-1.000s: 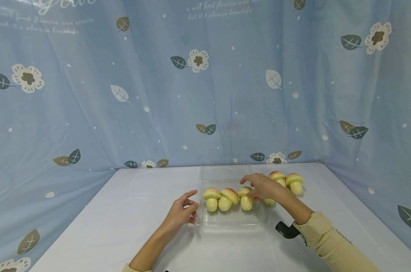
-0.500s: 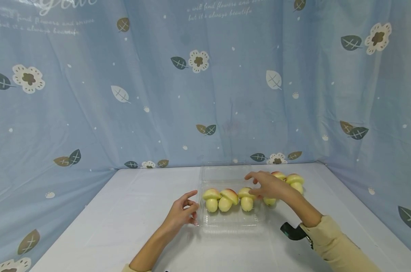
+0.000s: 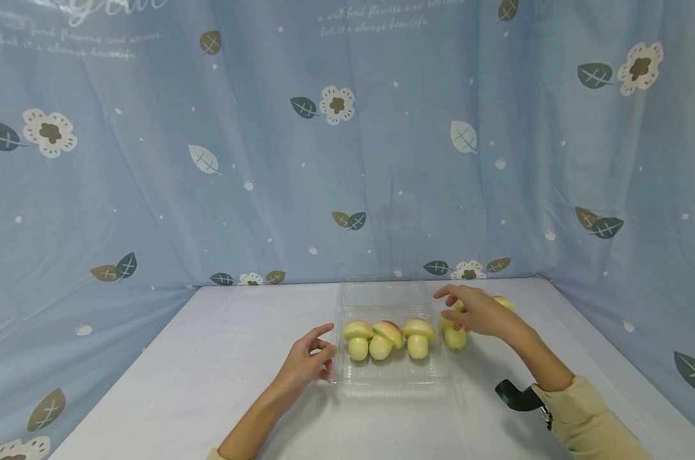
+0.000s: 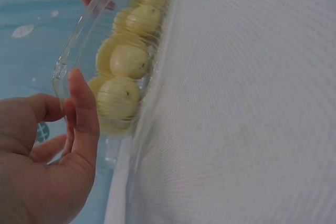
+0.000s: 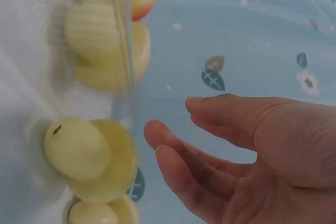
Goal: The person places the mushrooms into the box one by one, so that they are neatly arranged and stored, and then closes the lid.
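Note:
A clear plastic box [image 3: 388, 377] holds three pale yellow, mushroom-shaped pieces with red-blushed caps, the rightmost piece [image 3: 418, 338] upright like the left one. At the box's left edge, my left hand [image 3: 304, 361] pinches the rim between thumb and finger; the left wrist view shows the thumb [image 4: 84, 114] against the wall. My right hand [image 3: 474, 310] hovers just right of the box, holding nothing, its fingers loosely bent and apart in the right wrist view. Close under it lies another mushroom-shaped piece [image 3: 455, 338] outside the box.
Farther right, a mushroom-shaped piece [image 3: 503, 302] shows behind the right hand, which mostly hides another beside it. The box's clear lid [image 3: 382, 294] leans back toward the blue patterned curtain [image 3: 255, 160]. A white cloth [image 3: 232, 358] covers the table.
My right hand has let go of the rightmost piece in the box and moved right, over the pieces outside. The left hand has stayed at the box's edge.

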`<state>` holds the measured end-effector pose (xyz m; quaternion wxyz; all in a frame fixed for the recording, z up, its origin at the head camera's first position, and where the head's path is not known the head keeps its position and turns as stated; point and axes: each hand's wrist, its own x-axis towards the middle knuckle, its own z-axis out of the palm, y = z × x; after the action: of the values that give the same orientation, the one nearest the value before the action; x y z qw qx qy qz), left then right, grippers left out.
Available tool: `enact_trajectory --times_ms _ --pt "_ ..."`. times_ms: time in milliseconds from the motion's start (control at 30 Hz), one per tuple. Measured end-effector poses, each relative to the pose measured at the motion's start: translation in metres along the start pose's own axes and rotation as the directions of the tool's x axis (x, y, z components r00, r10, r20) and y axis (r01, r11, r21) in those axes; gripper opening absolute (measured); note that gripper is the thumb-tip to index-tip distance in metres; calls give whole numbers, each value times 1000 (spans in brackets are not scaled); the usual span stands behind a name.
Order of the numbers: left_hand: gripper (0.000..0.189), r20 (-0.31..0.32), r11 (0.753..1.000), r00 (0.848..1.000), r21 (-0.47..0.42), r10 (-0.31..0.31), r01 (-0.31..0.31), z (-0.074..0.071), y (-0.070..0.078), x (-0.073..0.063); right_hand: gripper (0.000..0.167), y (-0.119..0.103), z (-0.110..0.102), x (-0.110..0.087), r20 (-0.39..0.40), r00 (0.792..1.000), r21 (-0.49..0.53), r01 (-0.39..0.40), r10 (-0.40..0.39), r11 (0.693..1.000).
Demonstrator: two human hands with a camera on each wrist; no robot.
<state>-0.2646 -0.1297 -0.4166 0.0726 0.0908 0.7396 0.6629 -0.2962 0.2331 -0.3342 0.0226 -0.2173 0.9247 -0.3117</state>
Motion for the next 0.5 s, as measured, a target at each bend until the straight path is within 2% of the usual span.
enact_trajectory --times_ms 233,500 --pt "58 5 1000 1000 -8 -2 2 1 -2 -1 41 15 -1 -7 -3 1000 -31 13 -14 999" --pt "58 -1 1000 1000 -1 7 -7 1 0 0 50 18 -3 -5 32 999 -41 -28 29 999"
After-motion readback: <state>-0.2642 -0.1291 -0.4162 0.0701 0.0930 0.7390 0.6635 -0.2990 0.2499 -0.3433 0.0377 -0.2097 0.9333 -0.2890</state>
